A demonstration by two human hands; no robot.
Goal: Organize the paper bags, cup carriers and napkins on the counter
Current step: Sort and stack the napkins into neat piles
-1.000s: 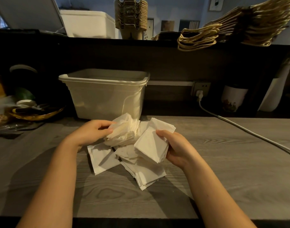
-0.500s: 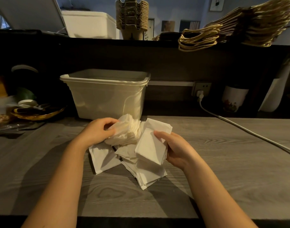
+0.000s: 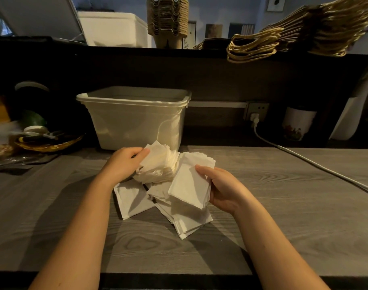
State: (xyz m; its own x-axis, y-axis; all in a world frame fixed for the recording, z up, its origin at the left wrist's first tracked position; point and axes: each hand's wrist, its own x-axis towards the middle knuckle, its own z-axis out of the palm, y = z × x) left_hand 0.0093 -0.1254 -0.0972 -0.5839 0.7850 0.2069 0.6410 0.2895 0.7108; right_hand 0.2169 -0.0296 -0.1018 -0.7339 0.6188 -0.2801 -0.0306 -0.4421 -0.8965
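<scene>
A loose heap of white napkins (image 3: 185, 220) lies on the grey wooden counter (image 3: 283, 216). My left hand (image 3: 124, 162) grips a thick fanned stack of napkins (image 3: 160, 166) at the heap's far side. My right hand (image 3: 222, 187) holds a flatter bundle of napkins (image 3: 189, 185) tilted up, thumb on top. Behind the heap stands an open cream plastic bin (image 3: 135, 120). On the upper shelf sit a stack of brown cup carriers (image 3: 167, 19) and brown paper bags (image 3: 316, 32) with twisted handles hanging over the edge.
A white power cable (image 3: 316, 164) runs from the wall socket (image 3: 256, 111) across the counter's right side. A gold basket of small items (image 3: 47, 141) sits at the left. A white box (image 3: 114, 28) is on the shelf, and a white jar (image 3: 297, 124) stands at the back right.
My left hand has shifted its grip on the fanned stack, turning it slightly upward. My right hand has drawn its bundle a little closer to the left stack.
</scene>
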